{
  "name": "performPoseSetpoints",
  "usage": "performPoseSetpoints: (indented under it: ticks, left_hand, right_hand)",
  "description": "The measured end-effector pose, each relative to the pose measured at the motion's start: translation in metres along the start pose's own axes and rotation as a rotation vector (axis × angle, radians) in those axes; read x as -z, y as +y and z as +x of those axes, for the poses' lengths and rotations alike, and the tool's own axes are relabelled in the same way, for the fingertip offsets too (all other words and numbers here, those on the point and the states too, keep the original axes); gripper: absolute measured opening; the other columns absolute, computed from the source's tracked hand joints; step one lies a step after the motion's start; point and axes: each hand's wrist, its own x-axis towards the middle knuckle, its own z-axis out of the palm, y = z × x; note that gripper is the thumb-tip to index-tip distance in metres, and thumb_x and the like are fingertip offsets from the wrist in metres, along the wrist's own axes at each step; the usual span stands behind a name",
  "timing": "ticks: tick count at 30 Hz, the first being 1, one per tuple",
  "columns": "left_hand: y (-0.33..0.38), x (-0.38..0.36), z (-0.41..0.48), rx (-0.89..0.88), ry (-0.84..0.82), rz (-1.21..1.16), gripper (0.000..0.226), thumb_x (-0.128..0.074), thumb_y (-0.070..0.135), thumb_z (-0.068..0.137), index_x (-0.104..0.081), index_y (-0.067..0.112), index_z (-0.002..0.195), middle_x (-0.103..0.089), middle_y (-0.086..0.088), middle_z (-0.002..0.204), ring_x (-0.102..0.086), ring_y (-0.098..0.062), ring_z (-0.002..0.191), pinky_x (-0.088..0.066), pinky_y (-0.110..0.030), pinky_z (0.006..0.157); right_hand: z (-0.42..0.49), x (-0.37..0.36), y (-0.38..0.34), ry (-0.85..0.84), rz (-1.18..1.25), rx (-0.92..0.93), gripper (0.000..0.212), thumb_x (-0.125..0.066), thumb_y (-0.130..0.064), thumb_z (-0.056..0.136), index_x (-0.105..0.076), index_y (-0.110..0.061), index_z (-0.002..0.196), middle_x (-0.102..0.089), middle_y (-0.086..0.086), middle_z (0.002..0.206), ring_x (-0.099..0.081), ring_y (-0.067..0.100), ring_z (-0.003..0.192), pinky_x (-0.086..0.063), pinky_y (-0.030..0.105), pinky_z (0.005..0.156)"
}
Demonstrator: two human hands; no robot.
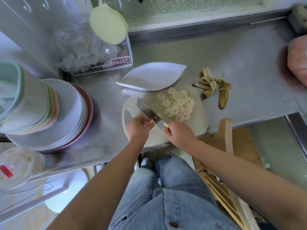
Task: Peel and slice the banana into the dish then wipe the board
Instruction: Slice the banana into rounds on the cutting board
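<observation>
Fingers (147, 121) of the left hand (137, 128) curl in and pinch the last stub of banana (152, 125), holding it down on the cutting board (199, 117) close to the board's front edge. Right hand (178, 133) is wrapped tight round the handle of the knife (147, 108), blade slanting away toward the board's far left corner, its edge right at the stub, just beside those left fingertips. Banana slices (177, 103) lie heaped on the far right half of the board, overlapping one another. Board sits at the front edge of the steel worktop (240, 63), handle hole to the left. White leaf-shaped dish (149, 75) rests right at the board's far edge. Banana peel (214, 87) sprawls on the worktop off the board's far right corner. Stacked plates (66, 113) fill the worktop's left end, with a wire rack (116, 63) behind them.
</observation>
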Motion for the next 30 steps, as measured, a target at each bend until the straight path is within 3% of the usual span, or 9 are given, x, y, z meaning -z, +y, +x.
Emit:
performPoseSetpoints:
  ticks: [5,9,14,18,23,26,30]
  left_hand:
    - [-0.004,-0.003,-0.004,-0.009,0.019,-0.044,0.017,-0.078,0.030,0.075,-0.075,0.018,0.087,-0.072,0.008,0.080,-0.066,-0.006,0.078,-0.050,-0.021,0.072]
    - [-0.005,-0.003,-0.007,0.000,0.017,-0.070,0.017,-0.077,0.029,0.077,-0.074,0.017,0.089,-0.072,0.007,0.081,-0.067,-0.008,0.078,-0.049,-0.019,0.072]
    - [-0.003,-0.001,-0.007,0.025,0.016,-0.063,0.014,-0.077,0.027,0.078,-0.073,0.019,0.089,-0.070,0.010,0.080,-0.065,-0.007,0.078,-0.044,-0.016,0.066]
    - [-0.004,-0.002,-0.006,0.017,0.014,-0.066,0.016,-0.078,0.027,0.077,-0.074,0.016,0.089,-0.071,0.008,0.080,-0.067,-0.009,0.079,-0.049,-0.021,0.071]
    - [-0.005,-0.004,-0.004,0.018,0.014,-0.053,0.017,-0.078,0.029,0.077,-0.075,0.017,0.089,-0.072,0.007,0.081,-0.067,-0.009,0.079,-0.052,-0.023,0.075]
    - [-0.004,-0.003,-0.004,0.019,0.009,-0.048,0.016,-0.078,0.029,0.078,-0.075,0.017,0.088,-0.071,0.008,0.080,-0.066,-0.008,0.078,-0.048,-0.018,0.068]
    - [-0.004,-0.003,-0.004,0.024,0.003,-0.049,0.015,-0.078,0.026,0.078,-0.074,0.016,0.088,-0.072,0.006,0.082,-0.066,-0.009,0.079,-0.047,-0.018,0.070]
  right_hand:
    - [0.000,0.009,-0.002,0.040,0.009,0.014,0.035,-0.044,-0.027,0.098,-0.039,-0.012,0.066,-0.029,-0.005,0.052,-0.041,0.022,0.056,-0.025,0.029,0.053]
    - [-0.002,0.020,-0.008,0.109,0.021,0.042,0.039,-0.045,-0.026,0.097,-0.032,-0.016,0.061,-0.028,-0.005,0.051,-0.038,0.020,0.052,-0.018,0.028,0.046]
    - [-0.004,0.020,-0.012,0.100,-0.023,0.071,0.031,-0.042,-0.026,0.097,-0.043,-0.012,0.070,-0.034,-0.004,0.055,-0.044,0.020,0.057,-0.026,0.029,0.052]
    - [-0.005,0.018,-0.009,0.087,0.002,0.066,0.029,-0.043,-0.025,0.097,-0.044,-0.012,0.071,-0.037,-0.003,0.058,-0.044,0.020,0.059,-0.025,0.028,0.051]
    - [-0.005,0.009,-0.003,0.034,-0.012,0.057,0.030,-0.044,-0.025,0.098,-0.042,-0.011,0.071,-0.030,-0.006,0.056,-0.042,0.020,0.061,-0.028,0.030,0.058]
    - [-0.006,0.000,0.004,0.019,0.022,0.030,0.034,-0.044,-0.025,0.097,-0.042,-0.009,0.068,-0.028,-0.005,0.053,-0.042,0.023,0.059,-0.026,0.033,0.057]
    - [-0.006,0.001,0.006,0.020,0.019,0.018,0.043,-0.044,-0.026,0.097,-0.029,-0.017,0.058,-0.028,-0.004,0.052,-0.038,0.023,0.057,-0.024,0.033,0.056]
